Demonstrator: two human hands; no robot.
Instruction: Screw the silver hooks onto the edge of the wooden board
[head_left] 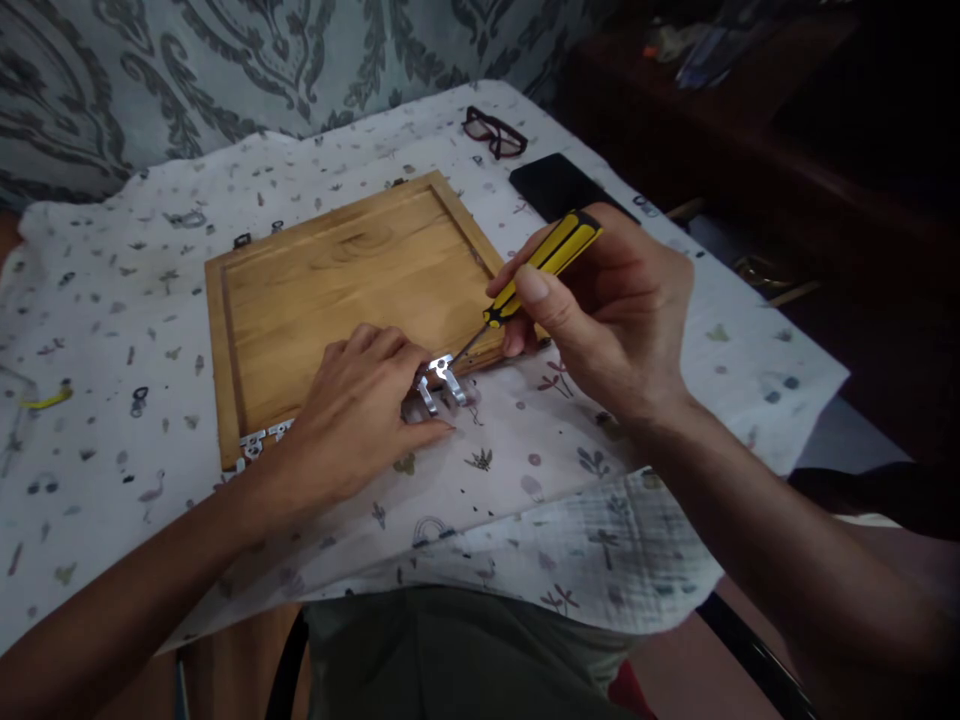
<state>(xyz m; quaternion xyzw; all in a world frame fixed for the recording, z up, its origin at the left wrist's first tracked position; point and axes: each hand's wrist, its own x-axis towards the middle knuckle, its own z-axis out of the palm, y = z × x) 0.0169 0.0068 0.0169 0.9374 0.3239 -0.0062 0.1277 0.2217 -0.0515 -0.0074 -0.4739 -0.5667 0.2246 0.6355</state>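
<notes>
A framed wooden panel (345,285) lies flat on the cloth-covered table. At its near edge, a shiny metal bracket (442,370) with two prongs points toward me. My left hand (356,405) is closed around the bracket's left side, fingers over the panel and thumb below; its fingertips are partly hidden. In my right hand (626,310) is a screwdriver (551,258) with a yellow and black handle, gripped between thumb and fingers. Its thin shaft slants down to the bracket; whether the tip sits in a screw I cannot tell. Another metal fitting (256,442) is at the panel's near left corner.
Eyeglasses (495,133) and a dark flat phone-like object (562,185) lie beyond the panel, toward the right. A small yellow-handled tool (49,397) is at the far left. The printed tablecloth (480,530) hangs over the near edge, and a patterned wall (247,60) stands behind.
</notes>
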